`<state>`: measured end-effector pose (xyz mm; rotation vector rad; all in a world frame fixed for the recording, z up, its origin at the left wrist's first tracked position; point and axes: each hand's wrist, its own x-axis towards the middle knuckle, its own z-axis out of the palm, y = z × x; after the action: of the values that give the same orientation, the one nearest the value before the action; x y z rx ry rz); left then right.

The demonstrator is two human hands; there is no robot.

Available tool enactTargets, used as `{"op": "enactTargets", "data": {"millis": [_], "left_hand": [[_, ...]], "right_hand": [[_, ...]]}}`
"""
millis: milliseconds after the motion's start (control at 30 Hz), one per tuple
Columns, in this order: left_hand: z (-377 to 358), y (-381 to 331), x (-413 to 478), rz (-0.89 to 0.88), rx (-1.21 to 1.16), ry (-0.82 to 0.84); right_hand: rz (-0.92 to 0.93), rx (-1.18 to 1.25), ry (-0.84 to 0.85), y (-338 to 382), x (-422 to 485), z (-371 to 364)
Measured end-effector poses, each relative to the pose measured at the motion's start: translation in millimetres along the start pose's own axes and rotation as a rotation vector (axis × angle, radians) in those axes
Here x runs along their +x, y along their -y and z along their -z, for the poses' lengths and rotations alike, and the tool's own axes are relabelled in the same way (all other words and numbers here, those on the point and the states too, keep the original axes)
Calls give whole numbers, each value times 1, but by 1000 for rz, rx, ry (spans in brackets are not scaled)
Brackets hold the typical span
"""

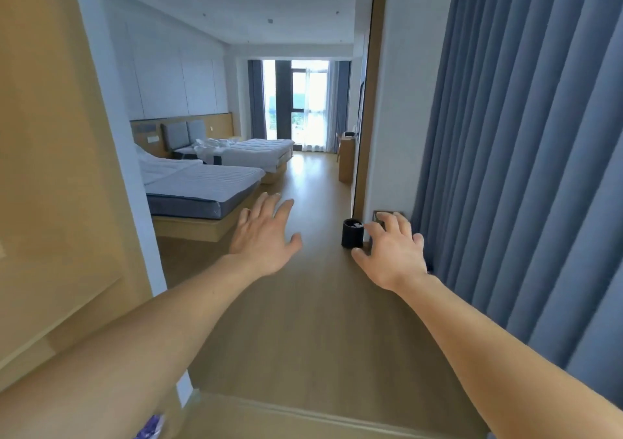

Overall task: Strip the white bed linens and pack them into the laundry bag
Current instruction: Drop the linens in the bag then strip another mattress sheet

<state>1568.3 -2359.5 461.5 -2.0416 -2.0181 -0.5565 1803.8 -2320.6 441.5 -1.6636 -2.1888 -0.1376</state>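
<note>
A pleated blue-grey curtain (522, 169) is hung along the right, and a smooth wooden panel (50, 169) is seen at the left. A black cylindrical bin (352, 233) is stood at the right edge of the wood floor (303, 320). Crumpled white linens (215, 143) are heaped at the head ends of the two beds (202, 185), well beyond the hands. The left hand (264, 236) and right hand (392, 249) are held out palm-down, fingers spread, with nothing grasped.
</note>
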Motion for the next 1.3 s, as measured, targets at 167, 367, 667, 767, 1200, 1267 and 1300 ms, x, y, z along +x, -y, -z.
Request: {"op": "enactTargets", "data": {"millis": [167,367,667,767,1200,1267,1300], "left_hand": [[-49,38,78,56,34,40],[-106,105,196,68,9,24],[-163,192,373,42,-1,28],[-188,214,422,24,7,41],[-280,311,666,84,121,-13],[-290,333,694,134,108,-27],[-296,344,707,150,103,-20]], "right_hand": [[42,11,73,4,94,-47],[64,-6,55,24,227,-100],[20,16,65,50,411,-165],[36,28,59,57,468,-191],[119,138,36,62,759,-304],[143,148,47,72,799,-318],[159,150,58,78,817,-327]]}}
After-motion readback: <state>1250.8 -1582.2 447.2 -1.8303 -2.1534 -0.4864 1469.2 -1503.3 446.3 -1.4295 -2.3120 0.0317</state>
